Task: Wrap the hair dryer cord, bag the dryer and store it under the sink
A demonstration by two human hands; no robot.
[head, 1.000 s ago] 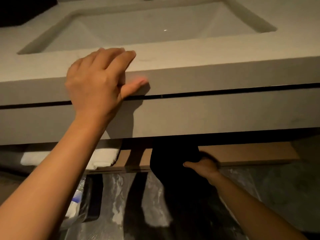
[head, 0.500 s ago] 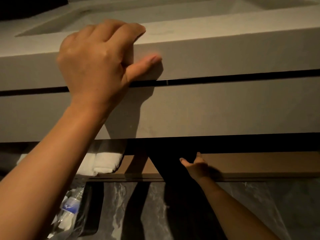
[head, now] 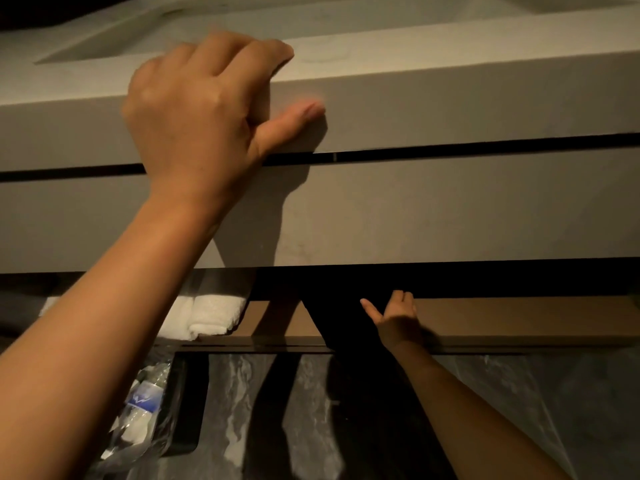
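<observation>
A black bag (head: pixel 341 317) lies on the brown shelf (head: pixel 519 318) under the sink counter (head: pixel 450 102). Its outline merges with the dark shadow around it, and the hair dryer itself is not visible. My right hand (head: pixel 398 320) is on the shelf just right of the bag. Its thumb is stretched toward the bag, its fingers point up into the dark gap, and nothing is gripped. My left hand (head: pixel 201 109) clasps the counter's front edge, fingers over the top and thumb on the face.
Rolled white towels (head: pixel 211 315) sit on the shelf's left part. Below them stands a black bin (head: pixel 188 403) lined with clear plastic, holding a crushed water bottle (head: pixel 145 400). The sink basin (head: pixel 104 36) is at the top left. Marbled grey floor (head: pixel 311 396) lies below.
My right hand carried the black bag up onto the shelf and opened off it. The view dropped lower and closer to the counter. The left hand kept its hold.
</observation>
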